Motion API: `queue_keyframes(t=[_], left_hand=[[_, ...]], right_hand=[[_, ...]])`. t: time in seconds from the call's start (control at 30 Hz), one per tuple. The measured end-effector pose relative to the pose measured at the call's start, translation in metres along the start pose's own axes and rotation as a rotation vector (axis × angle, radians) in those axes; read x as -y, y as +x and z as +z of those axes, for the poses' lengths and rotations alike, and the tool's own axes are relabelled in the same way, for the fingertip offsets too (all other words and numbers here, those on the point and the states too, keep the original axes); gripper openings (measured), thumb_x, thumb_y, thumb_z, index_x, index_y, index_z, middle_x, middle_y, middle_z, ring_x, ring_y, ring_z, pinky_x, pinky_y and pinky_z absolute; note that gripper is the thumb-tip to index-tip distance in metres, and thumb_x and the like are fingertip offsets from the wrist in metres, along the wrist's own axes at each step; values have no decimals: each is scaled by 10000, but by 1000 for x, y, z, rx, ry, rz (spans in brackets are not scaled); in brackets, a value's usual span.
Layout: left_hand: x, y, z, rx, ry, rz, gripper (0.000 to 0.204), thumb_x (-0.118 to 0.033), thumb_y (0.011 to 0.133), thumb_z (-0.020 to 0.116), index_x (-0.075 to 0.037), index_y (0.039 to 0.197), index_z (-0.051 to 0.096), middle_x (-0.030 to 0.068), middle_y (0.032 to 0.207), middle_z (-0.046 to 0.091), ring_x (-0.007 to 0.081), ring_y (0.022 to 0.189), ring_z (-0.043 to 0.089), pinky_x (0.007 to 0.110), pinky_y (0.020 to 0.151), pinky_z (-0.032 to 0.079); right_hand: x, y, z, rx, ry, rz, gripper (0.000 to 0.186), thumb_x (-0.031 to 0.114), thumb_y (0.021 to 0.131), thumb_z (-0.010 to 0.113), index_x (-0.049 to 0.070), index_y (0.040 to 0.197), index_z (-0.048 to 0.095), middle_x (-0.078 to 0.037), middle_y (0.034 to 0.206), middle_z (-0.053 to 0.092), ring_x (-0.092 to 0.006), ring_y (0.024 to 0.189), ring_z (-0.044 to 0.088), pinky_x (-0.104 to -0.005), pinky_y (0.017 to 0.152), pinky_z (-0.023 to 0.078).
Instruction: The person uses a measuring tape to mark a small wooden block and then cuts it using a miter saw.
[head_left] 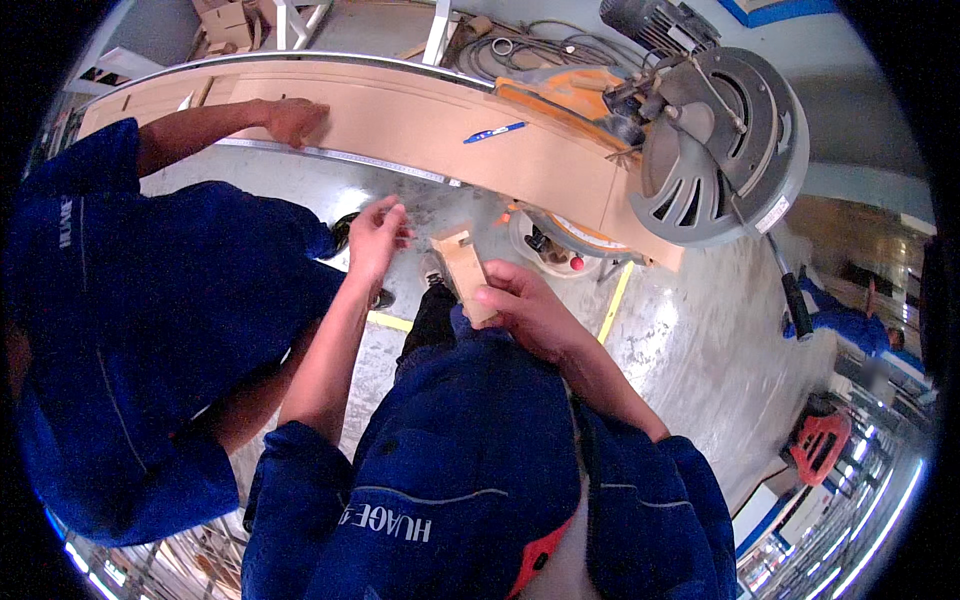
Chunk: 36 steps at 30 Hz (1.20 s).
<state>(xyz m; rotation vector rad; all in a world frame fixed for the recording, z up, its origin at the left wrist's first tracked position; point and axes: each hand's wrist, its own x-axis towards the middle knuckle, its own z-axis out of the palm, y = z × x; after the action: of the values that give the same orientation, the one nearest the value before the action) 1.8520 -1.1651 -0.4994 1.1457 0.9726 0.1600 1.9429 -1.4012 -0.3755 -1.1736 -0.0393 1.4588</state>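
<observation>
My right hand grips a short pale wooden block by its near end, with the thumb on top. The block is tilted upward and has a notch near its far end. To its left, my left hand is raised with loosely curled fingers somewhat apart; no object shows in it. Beyond both hands lies a long brown board. A blue pen-like tool rests on the board.
A miter saw with a grey guard and orange base stands at the board's right end. At left, a co-worker in dark blue lays a hand on the board, near a metal ruler. Cables and a motor lie behind.
</observation>
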Motion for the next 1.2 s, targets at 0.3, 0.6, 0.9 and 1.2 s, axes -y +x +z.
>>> queue_keyframes(t=[0.3,0.6,0.9,1.2], left_hand=[[38,168,-54,-479,732,311,551,-258,837,787,56,1266,642,216,1045,715,353,972,687,444,897,530],[7,308,-154,-880,1074,889,917,-533,697,883,-64,1412,551,251,1230,640,430,1165,581,539,1005,465],[-34,322,-155,-538,1265,458,737,-482,811,802,-79,1390,587,224,1193,690,383,1126,649,481,948,514],[-9,19,-40,109,-483,-101,342,-406,1023,564,-124,1215,582,64,1074,638,194,938,640,318,689,539]], right_hand=[[-9,2,-5,-237,19,27,376,128,1008,625,-21,1345,551,-92,1160,661,-168,981,665,-318,875,560],[-25,8,-10,-414,174,-82,380,118,1002,638,-14,1345,544,-104,1212,647,-184,1064,650,-338,932,546],[-5,20,9,-431,87,-131,362,110,992,665,-20,1317,570,-83,1198,665,-158,1063,647,-330,945,533],[-6,23,29,-254,-75,-259,322,109,997,631,-32,1286,611,-82,1153,700,-137,1039,647,-304,943,511]])
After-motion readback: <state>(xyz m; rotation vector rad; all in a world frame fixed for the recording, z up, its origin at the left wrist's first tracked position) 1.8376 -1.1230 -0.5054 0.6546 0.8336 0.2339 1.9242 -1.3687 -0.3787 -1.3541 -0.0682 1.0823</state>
